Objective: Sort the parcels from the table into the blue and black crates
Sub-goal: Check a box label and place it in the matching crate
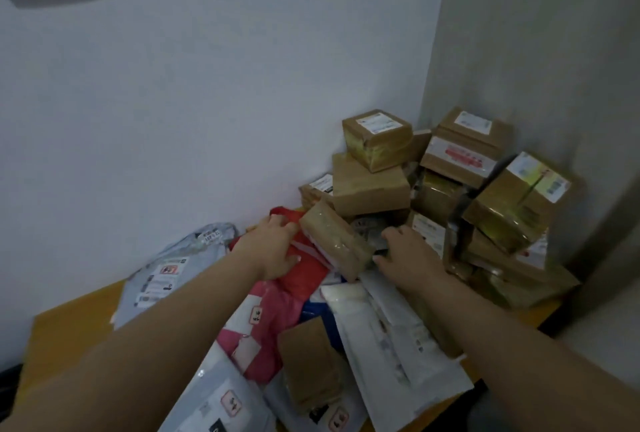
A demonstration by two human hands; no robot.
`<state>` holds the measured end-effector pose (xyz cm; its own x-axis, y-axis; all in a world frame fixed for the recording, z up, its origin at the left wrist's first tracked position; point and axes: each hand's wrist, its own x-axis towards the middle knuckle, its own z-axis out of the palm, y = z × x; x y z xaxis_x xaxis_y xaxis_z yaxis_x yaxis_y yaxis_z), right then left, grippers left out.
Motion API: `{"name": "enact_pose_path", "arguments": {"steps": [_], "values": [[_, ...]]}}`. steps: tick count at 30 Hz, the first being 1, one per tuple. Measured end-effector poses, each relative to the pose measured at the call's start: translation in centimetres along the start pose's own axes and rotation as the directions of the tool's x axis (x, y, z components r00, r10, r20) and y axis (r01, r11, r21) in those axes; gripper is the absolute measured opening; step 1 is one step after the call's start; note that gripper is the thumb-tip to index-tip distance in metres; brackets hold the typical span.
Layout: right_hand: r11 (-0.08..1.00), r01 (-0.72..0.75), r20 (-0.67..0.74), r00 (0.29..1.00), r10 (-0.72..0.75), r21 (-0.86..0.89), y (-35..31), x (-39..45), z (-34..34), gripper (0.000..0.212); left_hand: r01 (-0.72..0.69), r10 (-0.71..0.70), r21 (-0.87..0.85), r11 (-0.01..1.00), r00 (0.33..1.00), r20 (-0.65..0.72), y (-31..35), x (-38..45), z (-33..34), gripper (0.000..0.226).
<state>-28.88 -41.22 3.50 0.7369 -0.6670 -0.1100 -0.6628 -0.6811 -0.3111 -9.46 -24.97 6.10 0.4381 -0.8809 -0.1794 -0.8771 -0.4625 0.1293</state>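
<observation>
A small taped cardboard parcel (334, 241) is framed by both hands; it lies tilted on the heap, at the foot of the stacked cardboard boxes (450, 185) in the wall corner. The left hand (273, 248) is laid against the parcel's left end, fingers loosely bent over the red mailer bag (304, 265) beneath; whether the parcel is actually pinched cannot be told. The right hand (405, 255) is set at the parcel's right end, thumb at the near edge, fingers reaching behind it; contact seems likely, a firm clamp is not confirmed.

Relative to the parcel:
- Directly under and left: red mailer bag, with a pink mailer bag (256, 334) below it toward the camera.
- Further left: grey poly mailer (162, 275), label up, lying on the yellow table (69, 324).
- Toward the camera: a flat brown padded envelope (311, 365) is seen on top of white poly mailers (391, 338); a blue one is partly buried between them.
- Behind and right: the box stack, several labels facing up, one box with red print on its tape.
- Behind everything: white wall (207, 85).

No crates are seen in this view.
</observation>
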Motion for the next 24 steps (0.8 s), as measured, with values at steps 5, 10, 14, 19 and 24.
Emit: {"name": "enact_pose_path", "arguments": {"steps": [5, 10, 14, 19, 24], "values": [[0.996, 0.091, 0.066, 0.994, -0.091, 0.005, 0.0, 5.4, 2.9, 0.063, 0.138, -0.137, -0.067, 0.988, 0.99, 0.011, 0.4, 1.6, 2.4, 0.061], [0.994, 0.081, 0.165, 0.984, -0.067, -0.078, -0.8, 7.4, 6.6, 0.112, 0.221, -0.215, -0.083, 0.972, 0.973, 0.08, 0.3, 1.5, 4.5, 0.061], [0.99, 0.081, 0.16, 0.985, -0.063, -0.111, -1.0, 8.5, 8.4, 0.122, 0.254, -0.247, -0.099, 0.962, 0.966, 0.079, -0.5, 1.5, 4.9, 0.061], [0.988, 0.131, 0.07, 0.99, -0.126, -0.077, -1.4, 8.5, 8.9, 0.106, 0.255, -0.247, -0.107, 0.961, 0.966, 0.081, -1.2, 1.0, 5.4, 0.06], [0.961, 0.218, -0.077, 0.975, -0.207, 0.171, -2.3, 7.5, 7.4, 0.097, 0.235, -0.228, -0.156, 0.959, 0.972, 0.065, -2.7, -0.8, 5.4, 0.061]]}}
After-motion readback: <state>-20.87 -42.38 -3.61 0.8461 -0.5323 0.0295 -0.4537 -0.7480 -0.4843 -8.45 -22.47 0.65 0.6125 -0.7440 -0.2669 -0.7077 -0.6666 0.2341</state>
